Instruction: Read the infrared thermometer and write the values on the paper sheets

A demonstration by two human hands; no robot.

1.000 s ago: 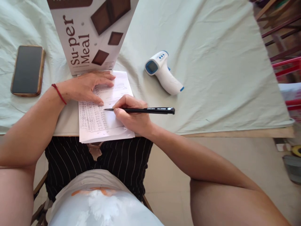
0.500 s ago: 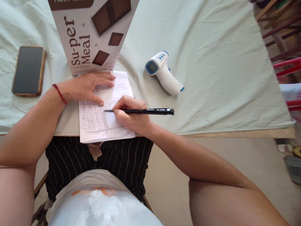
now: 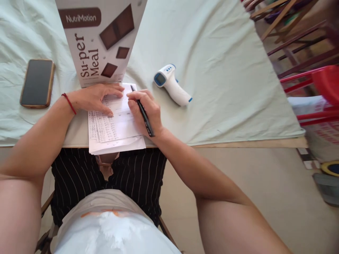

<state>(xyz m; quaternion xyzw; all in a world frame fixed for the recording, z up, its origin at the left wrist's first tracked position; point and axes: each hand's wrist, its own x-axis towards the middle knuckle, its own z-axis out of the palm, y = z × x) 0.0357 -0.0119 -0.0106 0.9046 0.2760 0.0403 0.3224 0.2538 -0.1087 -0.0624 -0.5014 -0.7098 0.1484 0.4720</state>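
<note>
My right hand (image 3: 147, 109) grips a black pen (image 3: 144, 116) over the right side of the papers. The pen slants, its tip pointing away from me near the sheet's top right; whether the tip touches paper I cannot tell. My left hand (image 3: 96, 97), with a red string at its wrist, lies with fingers spread on the upper left of the papers (image 3: 124, 127). Small handwriting in columns fills the left part of the top sheet. Just behind the papers a white and brown "Su-per Meal" box (image 3: 92, 42) stands upright.
A white and blue infrared thermometer (image 3: 173, 84) lies right of the papers. At the left a phone (image 3: 37, 83) rests on the pale green tablecloth (image 3: 225, 88). Beyond the table's right edge are red chair frames (image 3: 304, 76) and a white bag (image 3: 323, 130).
My right hand has moved up the page, and the pen has swung from pointing left to pointing away from me. My left hand stays on the papers. The view has shifted slightly right.
</note>
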